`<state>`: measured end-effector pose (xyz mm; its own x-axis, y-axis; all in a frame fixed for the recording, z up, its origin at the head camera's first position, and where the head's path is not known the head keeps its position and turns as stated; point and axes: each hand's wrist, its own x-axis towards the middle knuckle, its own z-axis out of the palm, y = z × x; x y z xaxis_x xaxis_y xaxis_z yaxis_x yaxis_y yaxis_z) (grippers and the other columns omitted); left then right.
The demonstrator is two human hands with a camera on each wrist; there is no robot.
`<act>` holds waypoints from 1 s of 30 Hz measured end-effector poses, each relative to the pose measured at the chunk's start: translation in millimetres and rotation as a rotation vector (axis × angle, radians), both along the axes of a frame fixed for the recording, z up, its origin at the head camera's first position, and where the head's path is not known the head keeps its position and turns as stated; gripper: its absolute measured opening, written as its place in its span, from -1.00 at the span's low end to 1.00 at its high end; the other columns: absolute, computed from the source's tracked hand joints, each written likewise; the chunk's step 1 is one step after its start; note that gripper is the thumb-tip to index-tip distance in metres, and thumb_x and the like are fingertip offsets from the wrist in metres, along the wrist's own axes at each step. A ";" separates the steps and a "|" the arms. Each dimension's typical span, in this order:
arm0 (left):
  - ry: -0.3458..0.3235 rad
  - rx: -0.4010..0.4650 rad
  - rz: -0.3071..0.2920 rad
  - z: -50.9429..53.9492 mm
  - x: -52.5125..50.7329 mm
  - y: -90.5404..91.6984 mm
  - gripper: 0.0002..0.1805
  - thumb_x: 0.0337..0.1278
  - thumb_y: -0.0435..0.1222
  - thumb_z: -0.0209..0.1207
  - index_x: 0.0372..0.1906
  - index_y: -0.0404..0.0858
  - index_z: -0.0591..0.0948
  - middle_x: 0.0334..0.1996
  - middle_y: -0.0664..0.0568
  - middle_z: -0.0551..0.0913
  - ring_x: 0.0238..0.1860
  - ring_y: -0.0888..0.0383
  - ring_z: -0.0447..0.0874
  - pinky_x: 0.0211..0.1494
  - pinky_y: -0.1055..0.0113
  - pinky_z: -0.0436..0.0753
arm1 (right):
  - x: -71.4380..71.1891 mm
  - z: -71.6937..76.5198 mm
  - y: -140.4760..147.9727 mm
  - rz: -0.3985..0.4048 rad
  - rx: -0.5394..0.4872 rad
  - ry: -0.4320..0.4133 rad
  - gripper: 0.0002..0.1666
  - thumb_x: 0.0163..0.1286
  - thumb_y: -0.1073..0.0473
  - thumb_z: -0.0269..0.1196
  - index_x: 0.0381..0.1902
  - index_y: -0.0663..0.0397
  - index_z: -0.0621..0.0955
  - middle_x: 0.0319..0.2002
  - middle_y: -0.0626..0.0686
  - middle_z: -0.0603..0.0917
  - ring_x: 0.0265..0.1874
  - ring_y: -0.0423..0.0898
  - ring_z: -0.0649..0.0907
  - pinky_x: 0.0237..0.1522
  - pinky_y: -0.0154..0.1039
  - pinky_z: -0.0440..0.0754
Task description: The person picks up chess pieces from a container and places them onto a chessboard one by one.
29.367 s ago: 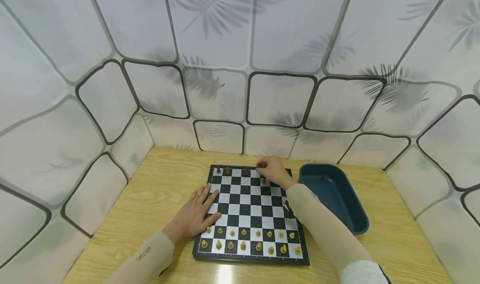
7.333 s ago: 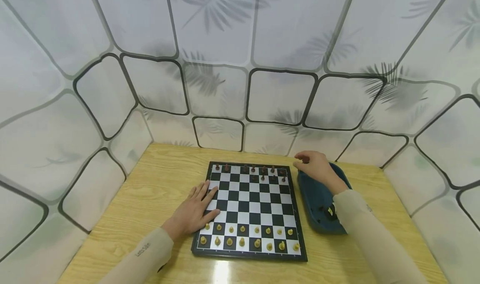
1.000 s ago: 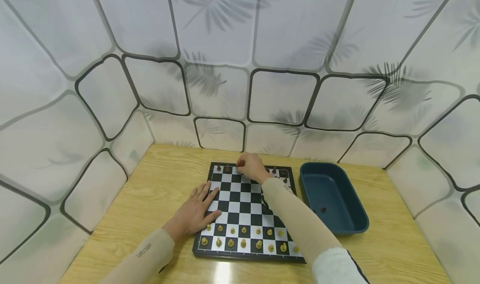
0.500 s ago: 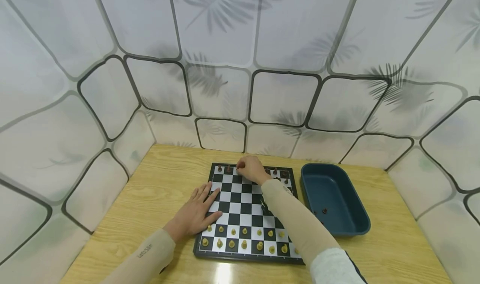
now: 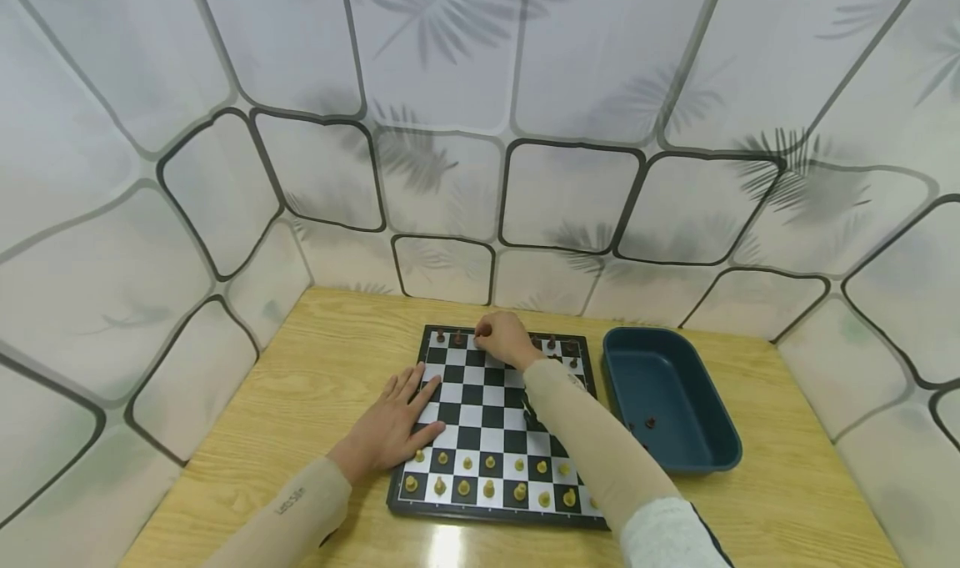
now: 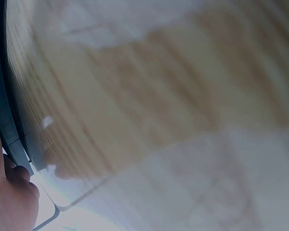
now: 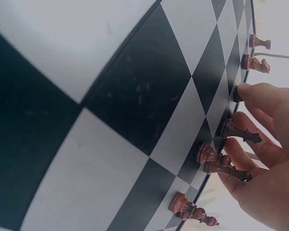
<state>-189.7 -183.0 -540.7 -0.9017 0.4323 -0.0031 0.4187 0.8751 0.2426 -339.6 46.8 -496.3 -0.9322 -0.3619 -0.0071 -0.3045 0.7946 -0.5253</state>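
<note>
A black-and-white chessboard lies on the table. My left hand rests flat with spread fingers on its left edge. At the far row my right hand pinches a dark red chess piece, mostly hidden behind the thumb; its base shows at the board in the right wrist view. To its left stand a red rook and a red knight. Several red pieces, among them a pawn, stand below the fingers in that view. Yellow pieces fill two near rows.
A dark blue box stands right of the board, with a few small red pieces in it; my right forearm covers part of its near left side. A patterned curtain wall rises behind the wooden table.
Since several seconds ago, my right hand has moved left from the box to the board's far row. Compared with the oldest frame, more red pieces stand there. In the last second it hardly moved.
</note>
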 end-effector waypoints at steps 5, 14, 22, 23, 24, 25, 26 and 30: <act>-0.004 -0.002 -0.004 0.9 -0.1 0.2 -0.08 0.55 0.33 -0.16 0.72 -0.15 0.10 0.71 -0.28 -0.08 0.72 -0.25 -0.06 0.75 -0.17 0.03 | 0.8 1.7 -0.1 0.000 -0.001 -0.009 -0.89 0.46 0.21 0.39 -0.13 0.10 0.78 -0.11 0.08 0.81 -0.10 -0.01 0.74 0.04 -0.04 0.75; -0.005 -0.018 -0.001 1.0 -0.1 0.3 -0.08 0.54 0.34 -0.17 0.72 -0.14 0.10 0.72 -0.27 -0.08 0.72 -0.24 -0.06 0.75 -0.16 0.03 | 3.0 13.8 6.2 0.007 -0.026 -0.056 -0.63 0.48 0.15 0.38 0.17 0.16 0.70 0.10 0.19 0.76 0.09 0.11 0.73 0.13 0.04 0.73; 0.005 -0.006 -0.005 1.5 -0.1 0.9 -0.08 0.54 0.34 -0.17 0.72 -0.14 0.10 0.71 -0.28 -0.08 0.72 -0.24 -0.05 0.75 -0.17 0.03 | 7.2 39.0 30.5 0.051 -0.027 0.012 -0.53 0.50 0.14 0.34 0.28 0.21 0.66 0.22 0.26 0.71 0.23 0.20 0.67 0.25 0.14 0.67; 0.006 -0.007 -0.006 1.5 -0.1 0.8 -0.08 0.54 0.34 -0.17 0.72 -0.15 0.10 0.71 -0.28 -0.08 0.72 -0.24 -0.05 0.75 -0.17 0.03 | 9.2 43.3 34.5 0.051 -0.033 0.019 -0.53 0.49 0.13 0.34 0.28 0.21 0.66 0.22 0.26 0.71 0.23 0.20 0.66 0.26 0.14 0.66; 0.006 -0.008 -0.006 1.4 -0.1 0.8 -0.08 0.54 0.34 -0.17 0.72 -0.15 0.10 0.71 -0.28 -0.08 0.72 -0.24 -0.05 0.75 -0.17 0.03 | 10.8 47.0 38.6 0.054 -0.033 0.034 -0.54 0.49 0.13 0.33 0.26 0.21 0.67 0.21 0.26 0.72 0.23 0.21 0.67 0.25 0.15 0.66; 0.006 -0.012 -0.007 1.2 -0.2 0.7 -0.07 0.54 0.34 -0.17 0.72 -0.15 0.09 0.71 -0.28 -0.08 0.72 -0.24 -0.06 0.75 -0.16 0.03 | 12.3 50.2 42.9 0.054 -0.033 0.038 -0.54 0.49 0.13 0.33 0.26 0.21 0.67 0.21 0.27 0.72 0.23 0.22 0.66 0.26 0.15 0.66; 0.007 -0.015 -0.007 0.9 -0.2 0.5 -0.07 0.55 0.34 -0.17 0.72 -0.15 0.09 0.71 -0.28 -0.08 0.72 -0.24 -0.06 0.75 -0.17 0.03 | 13.7 53.0 47.0 0.052 -0.028 0.042 -0.54 0.50 0.12 0.32 0.25 0.22 0.67 0.21 0.28 0.71 0.23 0.23 0.66 0.26 0.16 0.65; 0.006 -0.019 -0.005 0.3 -0.1 0.0 -0.07 0.55 0.34 -0.17 0.72 -0.15 0.09 0.71 -0.29 -0.08 0.72 -0.24 -0.06 0.75 -0.17 0.02 | 15.6 57.6 66.6 0.030 -0.020 0.041 -0.52 0.52 0.09 0.30 0.29 0.20 0.65 0.24 0.27 0.69 0.27 0.25 0.63 0.30 0.20 0.62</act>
<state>-189.8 -183.0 -540.4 -0.8998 0.4363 -0.0060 0.4241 0.8776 0.2234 -324.0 113.4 -438.7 -0.9204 -0.3892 0.0381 -0.3494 0.7745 -0.5274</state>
